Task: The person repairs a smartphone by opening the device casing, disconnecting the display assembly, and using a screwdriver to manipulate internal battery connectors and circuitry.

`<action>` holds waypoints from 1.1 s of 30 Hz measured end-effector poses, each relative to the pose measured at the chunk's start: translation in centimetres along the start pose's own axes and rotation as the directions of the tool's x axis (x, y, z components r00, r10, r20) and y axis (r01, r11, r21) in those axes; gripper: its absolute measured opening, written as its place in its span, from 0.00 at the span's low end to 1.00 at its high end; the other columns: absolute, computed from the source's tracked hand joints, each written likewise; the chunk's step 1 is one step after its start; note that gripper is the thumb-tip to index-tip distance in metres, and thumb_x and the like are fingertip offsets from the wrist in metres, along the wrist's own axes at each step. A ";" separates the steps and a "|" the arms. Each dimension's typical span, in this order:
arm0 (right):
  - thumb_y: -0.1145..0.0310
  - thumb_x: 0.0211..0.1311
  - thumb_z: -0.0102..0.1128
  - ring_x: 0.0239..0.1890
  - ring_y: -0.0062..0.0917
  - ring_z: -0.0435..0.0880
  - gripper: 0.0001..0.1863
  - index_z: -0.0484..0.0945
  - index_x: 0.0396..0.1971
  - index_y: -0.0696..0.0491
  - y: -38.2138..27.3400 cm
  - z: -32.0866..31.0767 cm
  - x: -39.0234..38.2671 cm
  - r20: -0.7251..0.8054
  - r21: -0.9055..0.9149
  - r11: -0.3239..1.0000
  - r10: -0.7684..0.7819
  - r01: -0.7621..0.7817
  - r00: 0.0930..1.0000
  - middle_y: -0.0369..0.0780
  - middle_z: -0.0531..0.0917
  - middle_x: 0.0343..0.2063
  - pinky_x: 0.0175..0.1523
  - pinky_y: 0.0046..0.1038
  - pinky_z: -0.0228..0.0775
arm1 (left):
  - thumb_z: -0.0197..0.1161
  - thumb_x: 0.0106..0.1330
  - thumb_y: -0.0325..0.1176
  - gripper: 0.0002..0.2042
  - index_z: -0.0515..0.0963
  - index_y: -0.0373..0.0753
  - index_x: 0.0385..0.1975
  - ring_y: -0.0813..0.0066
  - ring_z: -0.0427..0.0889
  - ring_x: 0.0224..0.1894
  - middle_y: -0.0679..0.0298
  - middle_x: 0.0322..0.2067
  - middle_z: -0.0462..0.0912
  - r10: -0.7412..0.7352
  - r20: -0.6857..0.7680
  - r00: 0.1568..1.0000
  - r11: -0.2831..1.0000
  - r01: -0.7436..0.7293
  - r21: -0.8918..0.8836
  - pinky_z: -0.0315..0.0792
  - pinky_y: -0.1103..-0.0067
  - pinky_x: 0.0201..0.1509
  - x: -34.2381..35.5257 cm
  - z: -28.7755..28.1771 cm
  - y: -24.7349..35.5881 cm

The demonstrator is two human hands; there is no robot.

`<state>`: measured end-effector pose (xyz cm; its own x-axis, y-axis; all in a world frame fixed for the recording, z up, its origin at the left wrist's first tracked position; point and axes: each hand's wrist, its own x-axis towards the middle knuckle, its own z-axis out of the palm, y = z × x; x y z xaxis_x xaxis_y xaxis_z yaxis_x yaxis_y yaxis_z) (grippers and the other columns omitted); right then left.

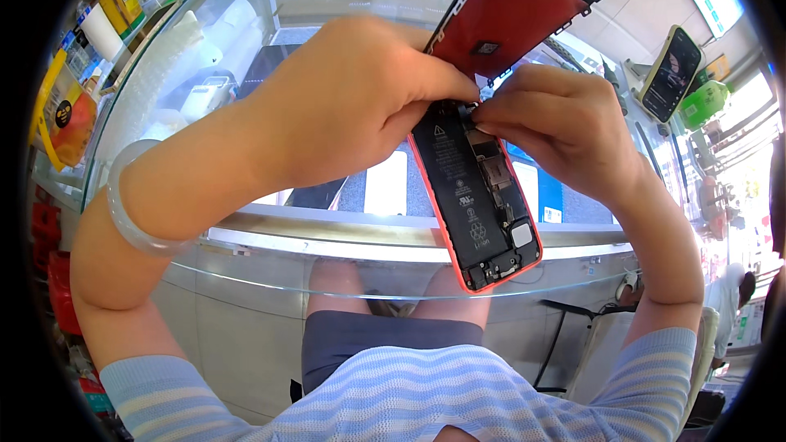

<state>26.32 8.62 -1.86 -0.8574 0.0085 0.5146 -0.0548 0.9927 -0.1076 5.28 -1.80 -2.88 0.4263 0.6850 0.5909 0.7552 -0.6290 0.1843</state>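
Note:
An opened phone (468,205) with a red-orange frame rests tilted on the glass counter, its near end past the front edge. Its black battery and inner parts are exposed. Above its far end stands the lifted screen assembly (512,20), red-backed with a black top end. My left hand (381,94) is closed at the lower left edge of this screen, fingertips by the joint between the two parts. My right hand (565,127) pinches at the phone's upper right inner edge, close to the left fingertips. What lies between the right fingertips is hidden.
Under the glass counter (246,258) lie phones and a white box. Bubble wrap (151,74) is at left, beside a yellow-handled package (70,119). At right, a lit phone (671,74) leans on a stand next to a green bottle (706,105). A chair (585,360) stands at lower right.

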 end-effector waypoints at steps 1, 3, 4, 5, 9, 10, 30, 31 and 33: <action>0.76 0.48 0.66 0.26 0.34 0.81 0.06 0.81 0.28 0.54 0.0 -0.1 0.0 0.019 -0.022 1.000 -0.011 0.011 1.000 0.38 0.79 0.24 0.30 0.31 0.73 | 0.61 0.48 0.15 0.17 0.83 0.39 0.39 0.56 0.83 0.33 0.55 0.32 0.83 -0.002 0.000 1.000 1.000 0.002 -0.005 0.77 0.74 0.36 0.0 -0.1 0.1; 0.80 0.47 0.67 0.28 0.31 0.83 0.07 0.80 0.28 0.58 -0.2 -0.3 0.1 0.058 -0.065 0.997 -0.034 0.038 0.998 0.39 0.80 0.25 0.32 0.27 0.75 | 0.62 0.48 0.16 0.17 0.83 0.39 0.38 0.56 0.83 0.32 0.54 0.31 0.83 -0.005 -0.002 1.000 1.000 0.005 -0.012 0.76 0.74 0.35 0.1 -0.2 0.2; 0.80 0.46 0.67 0.28 0.31 0.83 0.08 0.80 0.29 0.58 -0.1 -0.2 0.1 0.061 -0.079 0.995 -0.050 0.055 0.997 0.40 0.80 0.26 0.32 0.28 0.76 | 0.62 0.48 0.17 0.16 0.83 0.39 0.38 0.55 0.83 0.31 0.54 0.30 0.83 -0.004 -0.008 1.000 1.000 0.004 -0.012 0.76 0.74 0.34 0.0 0.0 0.1; 0.80 0.46 0.67 0.28 0.31 0.83 0.08 0.80 0.29 0.58 -0.1 -0.1 0.0 0.063 -0.092 0.993 -0.066 0.071 0.996 0.40 0.80 0.26 0.31 0.28 0.76 | 0.62 0.49 0.17 0.16 0.83 0.39 0.38 0.55 0.83 0.31 0.54 0.30 0.83 -0.004 -0.014 1.000 1.000 0.003 -0.011 0.76 0.74 0.34 0.0 0.1 -0.1; 0.81 0.45 0.67 0.27 0.33 0.83 0.11 0.79 0.31 0.58 -0.2 0.1 -0.2 0.069 -0.163 0.980 -0.102 0.112 0.992 0.41 0.80 0.28 0.31 0.29 0.76 | 0.63 0.50 0.17 0.15 0.83 0.39 0.38 0.55 0.83 0.31 0.53 0.30 0.83 0.001 -0.016 1.000 1.000 -0.001 0.005 0.76 0.74 0.33 0.0 0.1 -0.3; 0.81 0.45 0.66 0.27 0.33 0.83 0.11 0.79 0.32 0.58 -0.2 0.1 -0.2 0.071 -0.165 0.980 -0.104 0.115 0.992 0.41 0.80 0.28 0.30 0.29 0.76 | 0.63 0.50 0.17 0.15 0.83 0.39 0.38 0.55 0.83 0.31 0.53 0.29 0.83 0.003 -0.013 1.000 1.000 -0.003 0.000 0.76 0.74 0.33 0.0 0.1 -0.3; 0.80 0.46 0.66 0.25 0.32 0.81 0.09 0.79 0.30 0.58 -0.1 0.1 -0.1 0.024 -0.100 0.987 -0.123 0.124 0.992 0.41 0.79 0.27 0.28 0.28 0.73 | 0.59 0.44 0.14 0.18 0.84 0.40 0.35 0.55 0.83 0.37 0.54 0.37 0.83 0.020 0.023 1.000 0.998 -0.018 -0.059 0.77 0.73 0.40 -0.2 0.0 -0.2; 0.80 0.46 0.66 0.25 0.32 0.82 0.09 0.79 0.29 0.58 -0.2 0.1 -0.1 0.025 -0.094 0.990 -0.102 0.104 0.994 0.41 0.79 0.27 0.28 0.28 0.74 | 0.59 0.44 0.14 0.19 0.85 0.40 0.35 0.55 0.83 0.38 0.54 0.37 0.83 0.021 0.022 1.000 0.998 -0.020 -0.061 0.77 0.73 0.41 -0.2 0.0 -0.1; 0.80 0.46 0.67 0.26 0.32 0.82 0.08 0.80 0.29 0.58 -0.4 0.1 0.0 0.027 -0.082 0.995 -0.060 0.062 0.998 0.41 0.79 0.27 0.29 0.28 0.74 | 0.58 0.43 0.13 0.20 0.85 0.41 0.35 0.55 0.82 0.39 0.54 0.37 0.83 0.025 0.021 0.999 0.998 -0.024 -0.064 0.77 0.72 0.42 -0.2 0.1 0.0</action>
<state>26.34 8.22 -1.89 -0.8661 -0.0547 0.4969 -0.0659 0.9978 -0.0049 5.24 -1.92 -3.09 0.4555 0.6761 0.5791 0.7116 -0.6674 0.2196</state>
